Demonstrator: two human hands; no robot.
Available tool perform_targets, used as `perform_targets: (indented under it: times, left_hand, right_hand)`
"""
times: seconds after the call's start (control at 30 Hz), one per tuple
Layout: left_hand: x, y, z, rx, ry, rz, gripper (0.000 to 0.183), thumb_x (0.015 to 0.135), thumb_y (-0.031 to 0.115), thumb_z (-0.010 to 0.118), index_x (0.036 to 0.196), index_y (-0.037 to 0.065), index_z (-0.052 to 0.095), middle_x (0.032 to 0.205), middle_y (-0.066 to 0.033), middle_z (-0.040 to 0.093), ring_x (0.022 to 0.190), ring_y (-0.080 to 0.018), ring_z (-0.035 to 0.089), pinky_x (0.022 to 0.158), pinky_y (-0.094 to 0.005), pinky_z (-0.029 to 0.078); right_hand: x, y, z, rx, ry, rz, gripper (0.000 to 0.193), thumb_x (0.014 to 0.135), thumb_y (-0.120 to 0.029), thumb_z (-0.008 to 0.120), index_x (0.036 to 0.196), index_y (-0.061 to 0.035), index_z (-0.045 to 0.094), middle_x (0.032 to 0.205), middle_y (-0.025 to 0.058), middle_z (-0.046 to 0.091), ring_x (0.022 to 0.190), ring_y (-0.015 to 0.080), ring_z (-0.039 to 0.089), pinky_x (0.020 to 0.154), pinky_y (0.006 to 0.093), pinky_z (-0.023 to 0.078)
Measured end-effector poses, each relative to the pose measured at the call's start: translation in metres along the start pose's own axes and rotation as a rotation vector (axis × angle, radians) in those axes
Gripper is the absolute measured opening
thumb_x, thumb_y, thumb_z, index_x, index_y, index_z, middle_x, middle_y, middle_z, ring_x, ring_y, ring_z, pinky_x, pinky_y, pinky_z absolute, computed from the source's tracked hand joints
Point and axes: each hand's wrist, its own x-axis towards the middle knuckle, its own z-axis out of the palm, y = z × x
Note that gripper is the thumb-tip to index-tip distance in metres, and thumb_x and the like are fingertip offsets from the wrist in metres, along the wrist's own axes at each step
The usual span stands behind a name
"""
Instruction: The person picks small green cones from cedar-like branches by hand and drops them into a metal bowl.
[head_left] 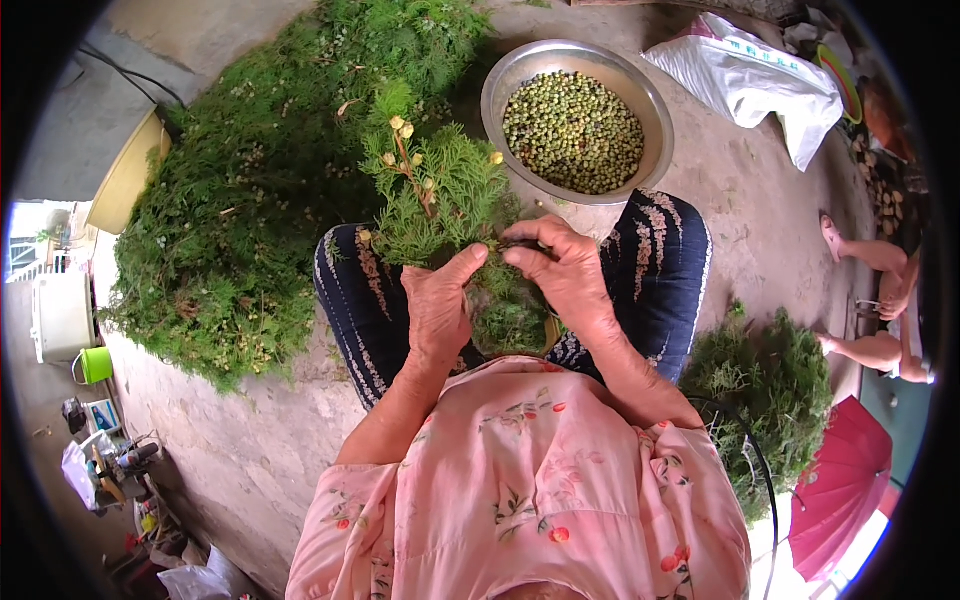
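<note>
Conifer sprig (455, 185) sits near the left knee (342, 275), pinched in our curled left hand (440, 305), apparently for steadiness, while we cannot confirm what our nearly closed right hand (568, 272) grips, the steel basin (655, 120) seemingly placed for reach.

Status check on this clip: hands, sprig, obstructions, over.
Left hand gripping leafy green sprig. Right hand at its lower edge, grip unclear. Nothing visibly blocking; metal basin ahead, apart from hands.
</note>
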Motion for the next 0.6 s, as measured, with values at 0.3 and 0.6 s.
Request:
perform_targets:
  times: [0.3,0.6]
  left_hand:
    - [-0.004,0.001,-0.002,0.105,0.129,-0.150,0.045,0.065,0.005,0.075,0.085,0.008,0.035,0.083,-0.0050,0.052,0.078,-0.0123,0.049,0.067,-0.0269,0.042]
    - [-0.009,0.009,0.007,0.021,0.213,-0.193,0.046,0.066,0.014,0.075,0.076,0.019,0.030,0.077,0.0014,0.045,0.062,-0.0088,0.040,0.055,-0.0242,0.039]
  right_hand:
    - [0.001,-0.007,0.003,0.332,0.014,0.494,0.011,0.076,-0.008,0.065,0.085,-0.0014,0.063,0.069,-0.0005,0.056,0.053,0.0078,0.049,0.048,0.0187,0.040]
    - [0.004,0.008,-0.031,1.002,0.109,0.415,0.010,0.080,-0.001,0.051,0.090,-0.0003,0.053,0.076,0.0067,0.057,0.065,0.0162,0.056,0.055,0.0248,0.043]
